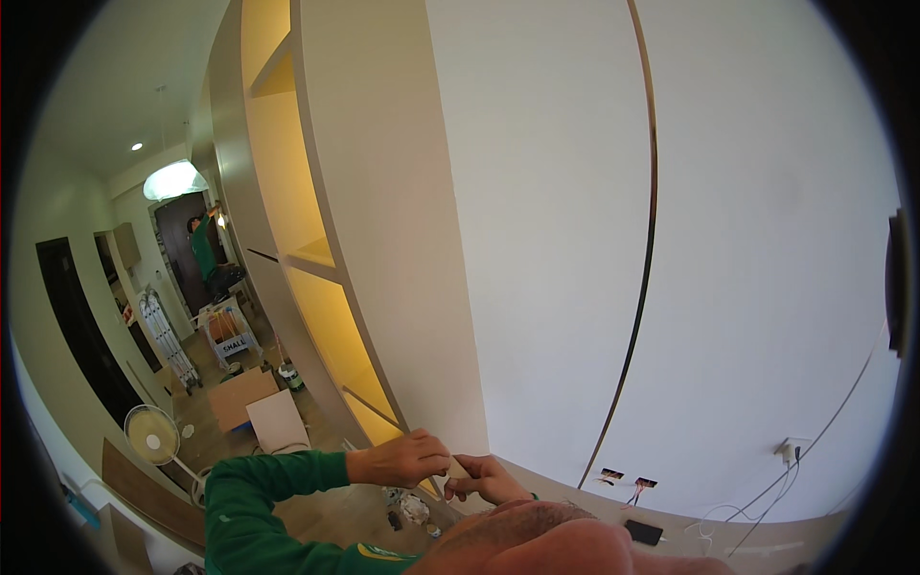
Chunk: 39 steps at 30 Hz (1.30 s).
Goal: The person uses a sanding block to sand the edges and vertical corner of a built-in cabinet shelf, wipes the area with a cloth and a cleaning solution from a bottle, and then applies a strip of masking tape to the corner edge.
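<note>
My left hand (402, 460), in a green sleeve, is raised low in the middle of the view with its fingers curled into a pinch. Close by on its right, my right hand (487, 479) is bent with thumb and fingers drawn together. Between the two sets of fingertips shows a small pale piece (459, 469), too small to name; both hands appear to grip it. Just beyond them rises the beige side panel (393, 240) of a tall cabinet with lit shelves (287, 182). A white wall panel (546, 230) adjoins it, split by a dark vertical groove (652, 192).
Wires stick out of two wall openings (639, 484) at lower right. Near them are a black flat object (643, 532) and a plugged-in socket (792, 448) with cords. Leftward stand a fan (151, 434), boards (278, 420), a ladder (165, 335) and another person (203, 251).
</note>
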{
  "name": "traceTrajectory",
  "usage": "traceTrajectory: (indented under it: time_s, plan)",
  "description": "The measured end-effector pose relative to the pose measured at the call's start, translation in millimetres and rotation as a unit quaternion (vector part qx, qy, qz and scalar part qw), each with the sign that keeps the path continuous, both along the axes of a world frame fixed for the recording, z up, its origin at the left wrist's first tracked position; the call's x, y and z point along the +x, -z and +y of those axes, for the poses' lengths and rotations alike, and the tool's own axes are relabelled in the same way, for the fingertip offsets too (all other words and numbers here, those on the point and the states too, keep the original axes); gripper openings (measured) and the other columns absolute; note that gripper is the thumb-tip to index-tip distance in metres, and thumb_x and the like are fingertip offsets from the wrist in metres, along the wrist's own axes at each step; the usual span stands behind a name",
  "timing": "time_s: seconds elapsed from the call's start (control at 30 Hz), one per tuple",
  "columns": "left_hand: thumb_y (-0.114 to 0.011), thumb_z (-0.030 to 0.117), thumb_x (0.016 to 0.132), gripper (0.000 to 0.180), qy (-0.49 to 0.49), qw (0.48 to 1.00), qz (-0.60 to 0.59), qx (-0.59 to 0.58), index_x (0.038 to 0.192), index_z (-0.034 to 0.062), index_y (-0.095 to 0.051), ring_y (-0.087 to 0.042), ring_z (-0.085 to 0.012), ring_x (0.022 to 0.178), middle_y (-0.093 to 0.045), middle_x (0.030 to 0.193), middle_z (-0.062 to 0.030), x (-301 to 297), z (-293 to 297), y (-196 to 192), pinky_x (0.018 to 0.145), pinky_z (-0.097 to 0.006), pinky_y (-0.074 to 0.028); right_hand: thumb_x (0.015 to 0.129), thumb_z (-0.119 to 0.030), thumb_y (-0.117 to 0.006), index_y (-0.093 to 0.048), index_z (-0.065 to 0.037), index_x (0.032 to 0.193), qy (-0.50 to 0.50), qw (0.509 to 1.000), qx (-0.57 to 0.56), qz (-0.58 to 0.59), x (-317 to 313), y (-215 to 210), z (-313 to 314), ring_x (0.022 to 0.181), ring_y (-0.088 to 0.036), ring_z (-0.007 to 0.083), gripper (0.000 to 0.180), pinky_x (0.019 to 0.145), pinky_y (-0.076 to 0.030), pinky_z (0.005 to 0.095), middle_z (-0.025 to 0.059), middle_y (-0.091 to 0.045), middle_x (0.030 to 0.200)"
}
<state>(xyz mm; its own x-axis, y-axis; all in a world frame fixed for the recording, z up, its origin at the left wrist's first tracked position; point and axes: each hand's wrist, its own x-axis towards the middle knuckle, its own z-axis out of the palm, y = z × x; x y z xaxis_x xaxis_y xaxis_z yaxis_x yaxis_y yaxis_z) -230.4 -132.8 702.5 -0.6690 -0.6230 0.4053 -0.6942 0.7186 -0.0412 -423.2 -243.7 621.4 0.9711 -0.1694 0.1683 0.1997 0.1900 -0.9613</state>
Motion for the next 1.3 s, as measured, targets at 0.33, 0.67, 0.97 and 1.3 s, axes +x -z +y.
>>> traceTrajectory:
  time_s: [0.33,0.67,0.97,1.3]
  plan:
    - [-0.067,0.005,0.079,0.018,-0.022,0.998,-0.056,0.022,0.095,0.0072,-0.06,-0.061,-0.0246,0.09,-0.058,0.095,-0.0068,0,8,10,0.08,-0.037,-0.045,0.095,-0.009,-0.062,-0.062,0.0,0.123,0.014,0.999,-0.048,-0.001,2,10,8,0.071,-0.059,0.0079,0.03,0.068,-0.047,0.0232,0.0035,-0.071,0.087]
    - [-0.068,0.01,0.082,0.016,-0.023,1.0,-0.006,-0.006,0.094,0.0068,-0.058,-0.061,-0.0246,0.094,-0.059,0.097,-0.0071,-1,12,15,0.086,-0.038,-0.046,0.095,-0.008,-0.061,-0.06,0.002,0.125,0.002,1.0,-0.008,0.008,-10,4,12,0.079,-0.061,0.0091,0.031,0.071,-0.048,0.0248,0.0044,-0.07,0.089]
    - [-0.072,0.005,0.075,0.02,0.014,0.99,-0.033,0.138,0.087,0.0067,-0.057,-0.057,-0.0294,0.079,-0.056,0.087,-0.0109,0,18,12,0.071,-0.037,-0.046,0.094,-0.008,-0.062,-0.064,0.001,0.117,-0.048,0.997,-0.046,0.05,-5,6,18,0.076,-0.06,0.0079,0.025,0.07,-0.047,0.0244,0.0028,-0.07,0.086]
    - [-0.078,-0.001,0.079,0.016,-0.097,0.953,0.263,0.116,0.092,0.0032,-0.068,-0.067,-0.0252,0.085,-0.067,0.095,-0.0079,5,24,22,0.073,-0.033,-0.055,0.092,-0.012,-0.066,-0.065,0.004,0.117,0.035,0.996,0.07,0.053,-6,-4,16,0.065,-0.055,0.008,0.03,0.061,-0.043,0.0231,0.0025,-0.065,0.075]
